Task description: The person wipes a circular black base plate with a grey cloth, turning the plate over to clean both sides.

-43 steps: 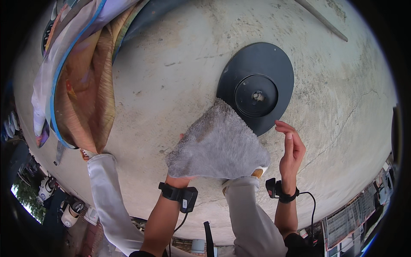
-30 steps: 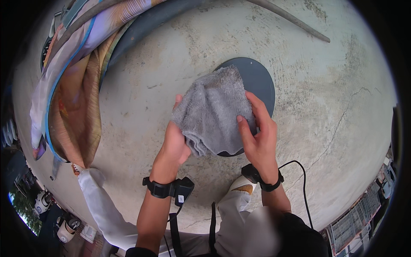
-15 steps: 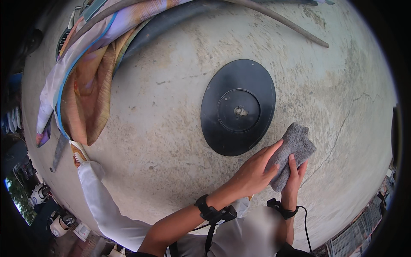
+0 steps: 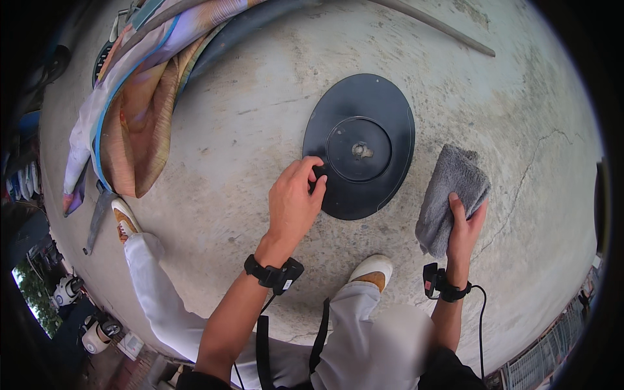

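A round black disc [image 4: 396, 143] lies flat on the concrete, with a raised ring and a rough pale patch at its centre. My left hand [image 4: 294, 201] is over the disc's near-left edge. Its fingers are bent, and a gap shows between thumb and forefinger; whether they touch the disc is unclear. To the right of the disc, my right hand [image 4: 465, 229] grips a folded grey towel [image 4: 448, 188], the thumb on top and the other fingers behind it. Both wrists wear black straps with small boxes.
A crumpled colourful fabric sheet [image 4: 140, 130] with blue edging lies at the far left, beside dark tubing [image 4: 240, 36]. A grey pole [image 4: 442, 27] crosses the far side. My shoes [image 4: 373, 270] stand on the cracked concrete floor [image 4: 214, 221].
My left hand has let go of the towel and moved left to the disc's edge. The right hand keeps the towel, now a little farther right. The view has shifted slightly.
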The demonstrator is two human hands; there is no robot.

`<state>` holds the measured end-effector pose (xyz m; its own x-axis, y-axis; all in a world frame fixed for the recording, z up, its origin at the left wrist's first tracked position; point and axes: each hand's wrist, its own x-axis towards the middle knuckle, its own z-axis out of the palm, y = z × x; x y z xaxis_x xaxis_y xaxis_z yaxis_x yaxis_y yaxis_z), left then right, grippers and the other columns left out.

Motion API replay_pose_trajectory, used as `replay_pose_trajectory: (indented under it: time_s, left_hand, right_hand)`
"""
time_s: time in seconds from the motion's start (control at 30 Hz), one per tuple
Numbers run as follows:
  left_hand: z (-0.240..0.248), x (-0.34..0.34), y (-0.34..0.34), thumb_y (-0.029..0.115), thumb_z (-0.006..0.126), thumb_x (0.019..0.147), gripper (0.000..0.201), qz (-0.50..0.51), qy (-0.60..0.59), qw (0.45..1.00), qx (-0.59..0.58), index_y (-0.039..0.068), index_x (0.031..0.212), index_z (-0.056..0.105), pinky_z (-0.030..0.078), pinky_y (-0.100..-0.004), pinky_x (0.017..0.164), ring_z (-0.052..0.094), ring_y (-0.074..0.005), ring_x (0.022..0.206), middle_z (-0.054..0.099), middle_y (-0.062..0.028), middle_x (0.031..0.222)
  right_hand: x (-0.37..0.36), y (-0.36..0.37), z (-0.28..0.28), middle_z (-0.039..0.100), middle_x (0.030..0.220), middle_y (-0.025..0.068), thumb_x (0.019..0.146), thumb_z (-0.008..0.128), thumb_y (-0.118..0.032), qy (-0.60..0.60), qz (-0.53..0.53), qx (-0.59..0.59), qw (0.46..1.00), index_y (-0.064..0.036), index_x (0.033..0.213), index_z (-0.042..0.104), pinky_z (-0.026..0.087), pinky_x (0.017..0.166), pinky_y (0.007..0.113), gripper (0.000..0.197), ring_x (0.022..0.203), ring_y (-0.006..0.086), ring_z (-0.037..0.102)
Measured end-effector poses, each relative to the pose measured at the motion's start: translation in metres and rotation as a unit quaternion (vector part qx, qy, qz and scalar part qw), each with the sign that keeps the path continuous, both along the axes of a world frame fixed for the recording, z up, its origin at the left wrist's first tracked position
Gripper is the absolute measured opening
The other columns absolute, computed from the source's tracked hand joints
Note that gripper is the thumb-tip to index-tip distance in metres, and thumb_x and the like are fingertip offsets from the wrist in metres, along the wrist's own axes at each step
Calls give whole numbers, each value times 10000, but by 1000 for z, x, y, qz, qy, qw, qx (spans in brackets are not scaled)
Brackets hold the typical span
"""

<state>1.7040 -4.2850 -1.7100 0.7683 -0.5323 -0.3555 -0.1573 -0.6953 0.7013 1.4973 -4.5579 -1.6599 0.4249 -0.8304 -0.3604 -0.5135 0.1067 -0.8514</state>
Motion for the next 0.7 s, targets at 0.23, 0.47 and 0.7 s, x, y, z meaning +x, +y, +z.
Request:
replay_pose_trajectory:
  time_s: [0.23, 0.47, 0.7]
  left_hand:
    - [-45, 79, -22, 99, 881, 1014, 223, -26, -177, 982, -60, 62, 1195, 756, 592, -440, 868, 707, -301, 958, 703, -100, 1042]
    - [-71, 111, -35, 139, 906, 978, 279, 30, -148, 989, 4, 77, 1161, 704, 568, -441, 801, 700, -291, 906, 693, -93, 988]
    - [-67, 124, -27, 63, 836, 998, 329, 178, -67, 980, 55, 71, 1312, 740, 574, -432, 841, 717, -286, 935, 754, -92, 1035]
  right_hand:
    - [39, 15, 15, 760, 1410, 136, 1070, 827, -158, -32, 118, -43, 992, 17, 1543, 629, 547, 1134, 387, 542, 1262, 234, 724]
    - [43, 37, 2, 749, 1391, 139, 1016, 848, -108, -7, 136, 3, 991, 16, 1541, 623, 548, 1135, 392, 585, 1270, 235, 714]
    - [34, 20, -15, 756, 1400, 145, 1036, 825, -103, 12, 86, 16, 996, 21, 1545, 626, 547, 1137, 399, 560, 1272, 247, 719]
